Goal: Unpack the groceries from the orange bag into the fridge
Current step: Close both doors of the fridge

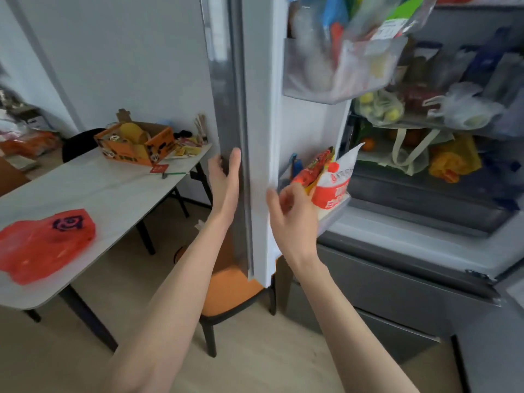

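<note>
Head view: left hand [225, 177] wrapped on fridge door [255, 137] edge, right hand [295, 214] loose, fingers apart, nr red-white packet [330, 191] in door bin; orange bag [45, 245] flat on table [113, 182]; door swing could tip packet out.

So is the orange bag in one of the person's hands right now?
No, the orange bag lies flat on the table, while the left hand grips the fridge door edge.

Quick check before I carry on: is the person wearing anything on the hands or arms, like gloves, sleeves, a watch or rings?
Nothing that shows. The left hand and right hand are bare, with no gloves. Both forearms are uncovered down to the frame edge, so no sleeves appear. No watch, bracelet or ring is visible, though the fingers are slightly blurred.
</note>
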Action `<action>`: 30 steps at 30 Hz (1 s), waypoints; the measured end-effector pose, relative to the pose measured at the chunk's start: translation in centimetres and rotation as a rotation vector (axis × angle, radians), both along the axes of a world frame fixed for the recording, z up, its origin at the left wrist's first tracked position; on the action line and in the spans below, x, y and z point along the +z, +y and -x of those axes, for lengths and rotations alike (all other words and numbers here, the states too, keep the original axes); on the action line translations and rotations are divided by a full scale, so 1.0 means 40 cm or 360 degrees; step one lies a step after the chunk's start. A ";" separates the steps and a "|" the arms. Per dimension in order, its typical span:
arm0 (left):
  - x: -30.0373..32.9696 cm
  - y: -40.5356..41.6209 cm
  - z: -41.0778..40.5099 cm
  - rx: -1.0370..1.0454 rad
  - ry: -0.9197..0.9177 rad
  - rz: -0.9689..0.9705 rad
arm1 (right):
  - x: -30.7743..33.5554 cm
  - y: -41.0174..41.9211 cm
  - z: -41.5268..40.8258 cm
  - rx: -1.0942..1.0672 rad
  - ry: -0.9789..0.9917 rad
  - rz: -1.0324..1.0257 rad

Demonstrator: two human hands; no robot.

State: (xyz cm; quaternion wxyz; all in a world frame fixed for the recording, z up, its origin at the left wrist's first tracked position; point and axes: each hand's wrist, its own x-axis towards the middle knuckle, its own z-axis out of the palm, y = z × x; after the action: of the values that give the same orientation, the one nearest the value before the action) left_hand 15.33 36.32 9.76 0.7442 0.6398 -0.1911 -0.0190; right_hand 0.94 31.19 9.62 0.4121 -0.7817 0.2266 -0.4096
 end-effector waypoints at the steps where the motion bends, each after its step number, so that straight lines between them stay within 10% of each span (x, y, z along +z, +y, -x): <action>1: -0.007 0.004 0.022 -0.0009 -0.0070 -0.0028 | 0.001 0.009 0.011 -0.0055 -0.0112 0.0010; 19: -0.072 -0.363 0.354 -0.1230 -0.0847 -0.0633 | 0.037 -0.285 0.277 -0.0715 0.0281 0.0275; 30: 0.064 -0.766 0.348 -0.0875 -0.0833 -0.0928 | -0.049 -0.607 0.414 -0.0712 0.0603 0.0067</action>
State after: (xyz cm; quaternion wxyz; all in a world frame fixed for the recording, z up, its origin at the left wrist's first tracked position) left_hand 1.42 5.70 12.33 0.4278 0.7310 -0.5209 -0.1063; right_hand -15.61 6.91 7.68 0.2457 -0.7832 0.4576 -0.3417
